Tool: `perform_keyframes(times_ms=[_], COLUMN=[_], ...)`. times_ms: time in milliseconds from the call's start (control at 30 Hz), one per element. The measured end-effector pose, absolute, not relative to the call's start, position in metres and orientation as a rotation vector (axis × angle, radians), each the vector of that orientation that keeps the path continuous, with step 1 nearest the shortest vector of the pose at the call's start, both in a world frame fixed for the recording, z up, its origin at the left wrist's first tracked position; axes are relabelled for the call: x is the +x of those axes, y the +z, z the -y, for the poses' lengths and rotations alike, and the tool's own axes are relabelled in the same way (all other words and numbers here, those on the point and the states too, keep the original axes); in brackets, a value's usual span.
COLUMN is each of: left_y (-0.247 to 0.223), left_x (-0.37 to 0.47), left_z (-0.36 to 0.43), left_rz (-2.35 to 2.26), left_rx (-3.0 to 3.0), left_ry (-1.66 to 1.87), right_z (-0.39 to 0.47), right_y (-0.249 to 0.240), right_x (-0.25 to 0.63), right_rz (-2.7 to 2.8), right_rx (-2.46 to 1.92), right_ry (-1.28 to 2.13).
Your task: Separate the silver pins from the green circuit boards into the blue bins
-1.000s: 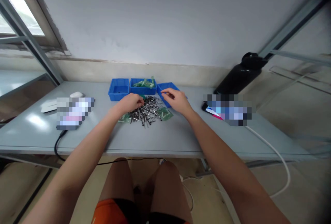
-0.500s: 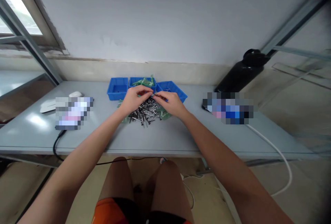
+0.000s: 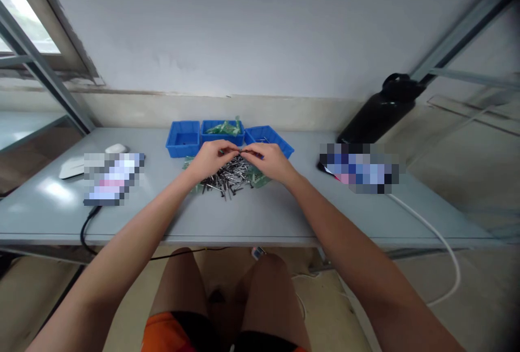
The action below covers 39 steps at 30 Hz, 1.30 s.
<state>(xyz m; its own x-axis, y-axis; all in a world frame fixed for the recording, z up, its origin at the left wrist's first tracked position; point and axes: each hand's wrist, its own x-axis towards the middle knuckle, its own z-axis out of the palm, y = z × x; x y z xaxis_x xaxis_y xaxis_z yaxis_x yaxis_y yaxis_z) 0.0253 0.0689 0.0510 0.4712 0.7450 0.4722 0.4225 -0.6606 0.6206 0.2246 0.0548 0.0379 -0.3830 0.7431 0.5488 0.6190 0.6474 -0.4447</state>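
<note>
My left hand (image 3: pixel 212 158) and my right hand (image 3: pixel 266 159) meet fingertip to fingertip above a heap of metal screws (image 3: pixel 229 177). Both hands have their fingers pinched together; whatever sits between them is too small to make out. Green plastic wrap (image 3: pixel 258 178) shows under the heap at its sides. Behind my hands stand three blue bins: the left bin (image 3: pixel 182 149) has a few small dark bits, the middle bin (image 3: pixel 222 138) holds crumpled green plastic (image 3: pixel 225 127), and the angled right bin (image 3: pixel 280 145) contains some screws.
A pixelated phone (image 3: pixel 114 178) with a black cable lies left, near a white earbud case (image 3: pixel 116 149). At right are another pixelated device (image 3: pixel 357 170) with a white cable (image 3: pixel 430 227) and a black bottle (image 3: pixel 376 116). The grey table's front edge (image 3: pixel 244 241) runs above my knees.
My fingertips stay together over the screws, with the left hand's fingers lowered and curled in a little more. The view has shifted slightly.
</note>
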Motion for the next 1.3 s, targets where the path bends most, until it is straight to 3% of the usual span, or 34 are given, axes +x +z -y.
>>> perform_keyframes(times_ms=[533,800,1300], left_y=[0.055,0.057,0.059], left_x=[0.017,0.017,0.018], left_z=[-0.08,-0.078,-0.074], left_rz=[-1.053,-1.019,-0.939], left_rx=[2.147,2.088,1.839], left_ry=[1.331,1.303,1.172], right_z=[-0.082,-0.063,-0.064], right_y=[0.054,0.046,0.047], right_x=[0.195,0.196,0.193], right_rz=[2.179,2.123,2.124], right_rx=[-1.081,-1.041,-0.996], right_ry=[0.027,0.215,0.194])
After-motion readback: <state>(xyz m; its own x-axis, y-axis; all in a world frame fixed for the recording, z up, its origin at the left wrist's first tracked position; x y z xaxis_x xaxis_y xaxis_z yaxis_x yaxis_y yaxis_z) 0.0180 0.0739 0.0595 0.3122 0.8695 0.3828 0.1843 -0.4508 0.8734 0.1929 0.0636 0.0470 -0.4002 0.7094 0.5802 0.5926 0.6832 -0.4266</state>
